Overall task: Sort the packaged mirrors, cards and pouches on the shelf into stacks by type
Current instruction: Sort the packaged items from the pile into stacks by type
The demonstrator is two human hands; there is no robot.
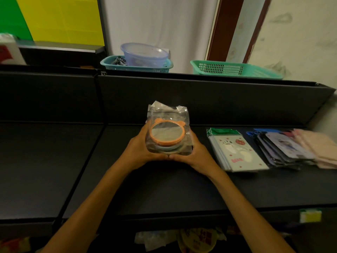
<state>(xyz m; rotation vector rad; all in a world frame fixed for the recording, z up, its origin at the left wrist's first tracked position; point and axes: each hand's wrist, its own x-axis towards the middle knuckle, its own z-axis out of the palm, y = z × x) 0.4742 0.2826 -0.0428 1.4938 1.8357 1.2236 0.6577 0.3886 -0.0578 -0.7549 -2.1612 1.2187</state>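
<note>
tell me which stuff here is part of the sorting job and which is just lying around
Part of the job: stack of packaged mirrors held between left hand and right hand; card stack; dark pouch stack; pink pouches.

Just lying about: two green baskets, clear tub, yellow tag.

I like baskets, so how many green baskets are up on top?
2. One teal basket sits at the middle of the top ledge, holding a clear plastic tub. The other green basket sits to its right, near the wall. More may be out of view.
</note>
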